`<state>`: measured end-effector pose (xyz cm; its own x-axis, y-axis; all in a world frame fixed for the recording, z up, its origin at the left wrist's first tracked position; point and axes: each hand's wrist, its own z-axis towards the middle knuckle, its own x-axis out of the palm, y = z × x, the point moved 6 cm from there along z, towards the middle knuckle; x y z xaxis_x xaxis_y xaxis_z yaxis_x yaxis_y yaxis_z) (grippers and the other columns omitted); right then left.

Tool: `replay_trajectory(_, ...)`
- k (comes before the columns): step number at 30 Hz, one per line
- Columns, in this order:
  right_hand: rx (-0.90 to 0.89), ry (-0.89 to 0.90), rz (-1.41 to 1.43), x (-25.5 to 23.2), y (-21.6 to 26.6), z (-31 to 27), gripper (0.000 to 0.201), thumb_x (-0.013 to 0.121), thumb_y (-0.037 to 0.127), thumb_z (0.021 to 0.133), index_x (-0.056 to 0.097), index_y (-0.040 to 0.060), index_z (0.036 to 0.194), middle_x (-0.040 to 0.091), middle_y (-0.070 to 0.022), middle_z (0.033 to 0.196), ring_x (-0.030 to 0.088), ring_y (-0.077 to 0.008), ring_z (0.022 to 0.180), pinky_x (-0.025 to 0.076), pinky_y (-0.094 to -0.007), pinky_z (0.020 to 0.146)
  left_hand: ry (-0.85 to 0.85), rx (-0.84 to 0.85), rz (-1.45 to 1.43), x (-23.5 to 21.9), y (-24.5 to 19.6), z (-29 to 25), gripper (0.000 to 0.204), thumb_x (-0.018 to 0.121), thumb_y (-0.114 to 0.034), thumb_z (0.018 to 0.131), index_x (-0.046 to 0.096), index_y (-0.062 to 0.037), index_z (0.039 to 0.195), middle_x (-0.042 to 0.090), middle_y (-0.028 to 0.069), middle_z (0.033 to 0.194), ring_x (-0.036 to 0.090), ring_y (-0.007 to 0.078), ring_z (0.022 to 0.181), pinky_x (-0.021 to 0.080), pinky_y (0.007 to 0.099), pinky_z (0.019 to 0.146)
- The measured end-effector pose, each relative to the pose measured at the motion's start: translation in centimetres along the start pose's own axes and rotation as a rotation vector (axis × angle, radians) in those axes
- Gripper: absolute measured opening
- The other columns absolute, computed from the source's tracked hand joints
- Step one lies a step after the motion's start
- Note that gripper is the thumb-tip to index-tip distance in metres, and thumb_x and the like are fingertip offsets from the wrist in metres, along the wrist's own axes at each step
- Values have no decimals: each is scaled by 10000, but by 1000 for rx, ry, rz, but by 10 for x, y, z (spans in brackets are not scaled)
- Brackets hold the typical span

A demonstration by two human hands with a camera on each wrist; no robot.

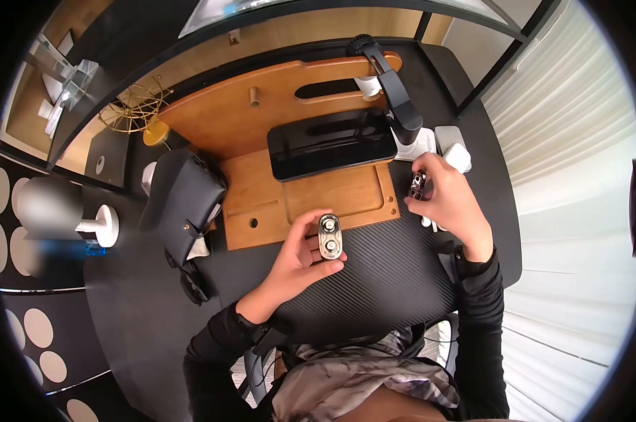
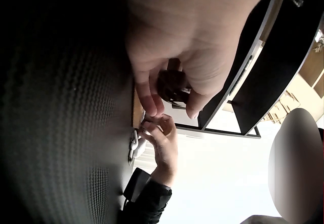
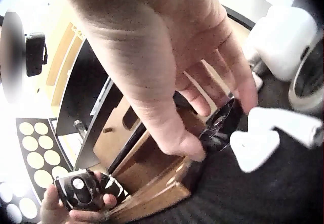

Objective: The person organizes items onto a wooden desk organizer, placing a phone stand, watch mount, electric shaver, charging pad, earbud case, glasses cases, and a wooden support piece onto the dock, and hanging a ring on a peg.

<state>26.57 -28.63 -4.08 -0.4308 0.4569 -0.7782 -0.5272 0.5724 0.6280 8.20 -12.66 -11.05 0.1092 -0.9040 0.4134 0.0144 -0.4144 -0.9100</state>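
My left hand (image 1: 300, 257) holds a small oval case (image 1: 330, 238) between thumb and fingers, above the dark desk near the front edge of the wooden stand. Two round, silver-coloured parts show on the case's upward face. Over the desk right of the stand, my right hand (image 1: 448, 197) pinches a dark glossy patterned piece (image 3: 220, 125) between thumb and fingertips. Close beside that piece lie white earbuds (image 3: 276, 130). In the left wrist view the palm partly hides the oval case, which looks dark there.
A black phone (image 1: 332, 144) leans on the wooden stand (image 1: 254, 204). Behind my right hand are a white earbud case (image 1: 457, 157) and a black jointed arm (image 1: 399, 105). A black bag (image 1: 181, 200) and sunglasses (image 1: 193, 285) lie at the left on the desk (image 1: 374, 274).
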Motion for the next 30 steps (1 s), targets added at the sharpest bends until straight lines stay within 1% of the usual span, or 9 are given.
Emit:
replay_trajectory(2, -32, 10, 204, -2, 7, -2, 399, 786, 69, 660, 618, 13, 1017, 604, -84, 984, 629, -226, 856, 555, -330, 725, -21, 0, 0, -2, 1, 0, 763, 745, 32, 803, 325, -92, 1426, 452, 109, 1291, 630, 224, 942, 561, 325, 777)
replay_trajectory(4, -170, 119, 494, -2, 24, -5, 495, 800, 61, 695, 644, 34, 1164, 590, -58, 1040, 614, -135, 909, 582, -304, 784, 4, -26, 37, -2, 1, 0, 755, 755, 46, 800, 346, -96, 1419, 433, 56, 1241, 568, 155, 1058, 509, 311, 907)
replay_trajectory(8, -307, 218, 743, 23, 50, -16, 446, 766, -6, 709, 667, 29, 1143, 554, -58, 1106, 616, -163, 998, 581, -313, 852, 36, -44, 127, 2, -2, -2, 760, 788, 8, 781, 370, -87, 1408, 443, 52, 1241, 566, 141, 1038, 486, 297, 915)
replay_trajectory(12, -314, 243, 1025, 53, 61, -23, 357, 785, -43, 745, 564, 19, 1019, 536, -82, 1122, 630, -200, 1073, 534, -348, 969, 86, -86, 247, 5, 1, -2, 737, 843, -70, 741, 423, -70, 1347, 469, 24, 1207, 579, 103, 961, 478, 243, 741)
replay_trajectory(14, -426, 212, 812, 60, 62, -24, 361, 832, 35, 709, 582, 28, 970, 575, -82, 1048, 644, -229, 1023, 534, -345, 898, 101, -84, 302, 4, 7, -3, 712, 869, -113, 721, 451, -64, 1295, 477, 5, 1196, 588, 79, 901, 408, 215, 595)
replay_trajectory(18, -557, 194, 569, 50, 70, -25, 422, 860, 104, 675, 622, 28, 1015, 611, -87, 993, 641, -264, 971, 513, -348, 841, 109, -75, 337, 4, 6, -3, 713, 867, -109, 721, 451, -65, 1298, 484, 8, 1192, 596, 94, 925, 442, 226, 628)
replay_trajectory(21, -659, 236, 642, 48, 67, -25, 453, 850, 92, 685, 641, 30, 1082, 619, -88, 1035, 633, -258, 962, 510, -348, 844, 115, -32, 348, 6, 2, -4, 715, 864, -100, 722, 448, -65, 1303, 491, 21, 1199, 609, 112, 958, 476, 236, 666)
replay_trajectory(28, -702, 281, 601, 48, 69, -26, 433, 840, 92, 695, 663, 32, 1086, 638, -87, 1010, 617, -264, 979, 508, -368, 830, 134, -52, 274, 1, 6, -5, 719, 835, -73, 749, 422, -53, 1337, 518, 83, 1245, 640, 149, 932, 517, 254, 717)
replay_trajectory(30, -714, 278, 436, 52, 69, -28, 434, 836, 102, 705, 662, 43, 1098, 646, -84, 976, 608, -269, 993, 506, -369, 812, 174, -81, 269, 3, 8, -6, 717, 815, -81, 775, 401, -48, 1359, 523, 97, 1258, 646, 154, 908, 522, 255, 711)
